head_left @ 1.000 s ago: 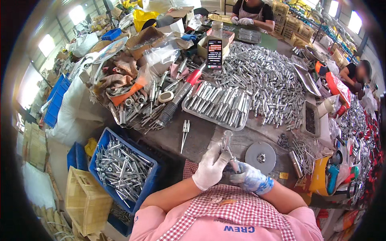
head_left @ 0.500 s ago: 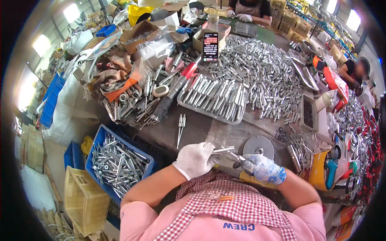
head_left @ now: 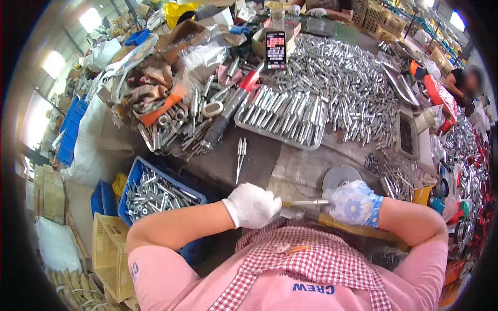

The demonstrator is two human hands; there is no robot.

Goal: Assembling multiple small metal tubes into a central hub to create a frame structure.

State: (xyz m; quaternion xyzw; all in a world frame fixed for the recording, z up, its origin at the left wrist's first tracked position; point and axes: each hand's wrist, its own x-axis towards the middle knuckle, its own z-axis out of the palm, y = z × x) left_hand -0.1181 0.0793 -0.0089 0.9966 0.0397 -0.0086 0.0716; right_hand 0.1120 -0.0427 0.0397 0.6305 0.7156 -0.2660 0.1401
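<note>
My left hand [head_left: 254,206], in a white knit glove, is closed into a fist close to my apron. What lies inside its fingers is hidden and smeared by motion; a short grey metal piece [head_left: 291,213] shows beside them. Facing it, my right hand [head_left: 355,203], in a white glove with a blue flower pattern, closes on a slim metal rod [head_left: 311,202] that points toward the left hand. Just beyond the right hand lies a round grey disc [head_left: 340,175], partly covered by it. Two slender pointed metal parts [head_left: 241,153] lie side by side on the table, beyond the left hand.
A clear tray [head_left: 279,136] holds rows of metal parts, beside a large heap of them [head_left: 342,83]. A phone [head_left: 275,50] stands upright behind. At left are a blue crate [head_left: 196,195] of metal parts and a yellow crate [head_left: 109,254]. Other people work farther off.
My hands have moved apart, the right one outward to the right. The metal tube seen in the left fingers earlier no longer shows clearly. The view has shifted slightly.
</note>
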